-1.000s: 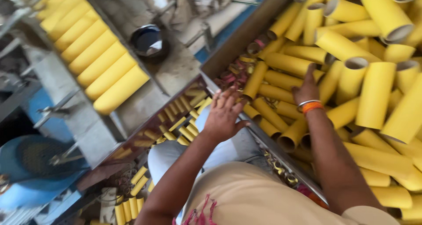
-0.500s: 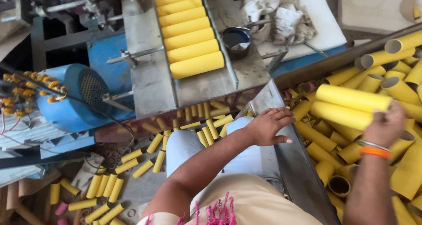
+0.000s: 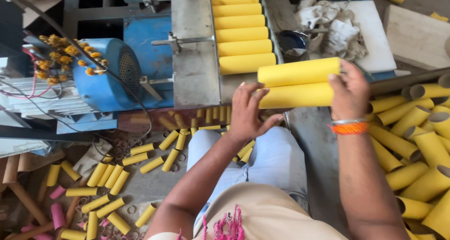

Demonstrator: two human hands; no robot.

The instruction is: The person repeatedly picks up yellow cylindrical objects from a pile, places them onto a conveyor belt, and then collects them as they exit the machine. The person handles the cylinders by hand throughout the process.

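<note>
A blue motor [image 3: 105, 76] sits left of a metal chute [image 3: 194, 57] carrying a row of yellow tubes [image 3: 240, 29]. The left hand [image 3: 247, 112], fingers spread open, presses against the near ends of two yellow tubes [image 3: 295, 83] stacked just below the chute's row. The right hand [image 3: 350, 93] grips their far ends, beside a pile of tubes [image 3: 417, 141].

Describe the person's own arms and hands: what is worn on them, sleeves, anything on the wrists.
Both forearms are bare; no sleeve reaches them and no gloves are worn. The right hand has a thin silvery bangle at the wrist, with an orange thread band just below it. The left hand and its wrist carry nothing; no rings can be made out on either hand.
</note>
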